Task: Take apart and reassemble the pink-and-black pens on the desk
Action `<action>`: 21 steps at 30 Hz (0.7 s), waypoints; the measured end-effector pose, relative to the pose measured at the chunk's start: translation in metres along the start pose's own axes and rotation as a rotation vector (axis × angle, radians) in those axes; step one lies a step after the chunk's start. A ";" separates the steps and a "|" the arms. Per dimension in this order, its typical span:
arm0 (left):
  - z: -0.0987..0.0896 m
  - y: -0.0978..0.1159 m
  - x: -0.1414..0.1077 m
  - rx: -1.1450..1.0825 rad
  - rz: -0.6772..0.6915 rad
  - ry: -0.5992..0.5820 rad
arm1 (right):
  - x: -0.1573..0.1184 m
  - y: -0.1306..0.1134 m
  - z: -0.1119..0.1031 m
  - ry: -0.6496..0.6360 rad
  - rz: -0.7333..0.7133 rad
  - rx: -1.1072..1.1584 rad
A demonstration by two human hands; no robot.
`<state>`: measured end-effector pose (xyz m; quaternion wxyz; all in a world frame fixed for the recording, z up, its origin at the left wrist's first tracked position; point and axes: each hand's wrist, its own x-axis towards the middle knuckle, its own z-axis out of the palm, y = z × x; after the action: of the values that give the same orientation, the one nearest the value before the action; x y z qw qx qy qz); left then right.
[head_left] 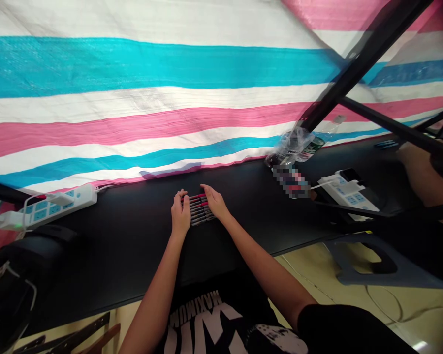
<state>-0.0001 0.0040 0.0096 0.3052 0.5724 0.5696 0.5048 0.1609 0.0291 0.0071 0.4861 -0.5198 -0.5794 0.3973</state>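
Observation:
A tight row of several dark pens with pink bands (200, 209) lies on the black tabletop (114, 246), side by side. My left hand (180, 214) presses against the row's left end, and its fingers point away from me. My right hand (214, 201) comes in from the right, with its fingertips over the row's upper right end. Between them, the two hands hide the ends of the pens.
A white power strip (47, 209) lies at the left, and another (349, 195) at the right. A bagged plastic bottle (291, 146) and a pixelated object (291, 181) stand farther right. A striped tarpaulin (151, 98) hangs behind. Dark metal bars (369, 69) cross the upper right.

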 end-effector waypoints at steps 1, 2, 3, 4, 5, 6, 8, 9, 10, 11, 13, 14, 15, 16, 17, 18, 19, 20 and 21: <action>-0.002 0.000 0.000 -0.005 -0.002 0.007 | -0.001 0.002 -0.002 0.016 0.010 0.020; -0.003 0.001 -0.001 -0.009 -0.005 0.015 | -0.002 0.006 -0.004 0.034 0.019 0.046; -0.004 0.001 -0.002 -0.010 -0.008 0.022 | -0.003 0.009 -0.005 0.052 0.028 0.073; -0.005 0.001 -0.002 -0.008 -0.009 0.026 | -0.004 0.013 -0.006 0.061 0.037 0.098; -0.005 0.002 -0.003 -0.006 -0.008 0.027 | -0.006 0.016 -0.006 0.078 0.048 0.122; -0.005 0.002 -0.003 -0.004 -0.005 0.022 | -0.007 0.019 -0.006 0.082 0.055 0.139; -0.002 0.004 -0.005 -0.006 0.007 -0.006 | -0.008 0.021 -0.004 0.089 0.058 0.161; 0.000 0.004 -0.005 -0.011 0.009 -0.019 | -0.008 0.020 -0.003 0.096 0.062 0.179; 0.001 0.005 -0.006 -0.022 0.007 -0.028 | -0.008 0.019 -0.002 0.108 0.071 0.207; 0.002 0.005 -0.007 -0.037 0.002 -0.030 | -0.008 0.018 -0.002 0.123 0.085 0.244; 0.001 0.007 -0.009 -0.076 -0.017 -0.020 | -0.010 0.015 -0.003 0.145 0.117 0.318; -0.001 0.007 -0.010 -0.094 -0.026 -0.016 | -0.013 0.013 -0.003 0.146 0.130 0.336; -0.003 0.008 -0.012 -0.109 -0.034 -0.013 | -0.016 0.012 -0.003 0.147 0.140 0.337; -0.005 0.009 -0.014 -0.120 -0.041 -0.010 | -0.022 0.011 -0.003 0.148 0.149 0.328; -0.008 0.010 -0.016 -0.128 -0.045 -0.008 | -0.028 0.010 -0.003 0.145 0.159 0.315; -0.011 0.010 -0.018 -0.133 -0.046 -0.008 | -0.036 0.010 -0.002 0.147 0.168 0.308; -0.014 0.010 -0.021 -0.137 -0.044 -0.011 | -0.044 0.009 -0.001 0.144 0.170 0.308; -0.017 0.011 -0.024 -0.140 -0.042 -0.019 | -0.052 0.008 0.000 0.142 0.166 0.316; -0.020 0.011 -0.028 -0.143 -0.039 -0.034 | -0.061 0.006 0.001 0.141 0.158 0.332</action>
<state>-0.0103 -0.0286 0.0190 0.3648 0.5461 0.5379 0.5285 0.1601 -0.0297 -0.0083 0.5719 -0.5030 -0.4278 0.4868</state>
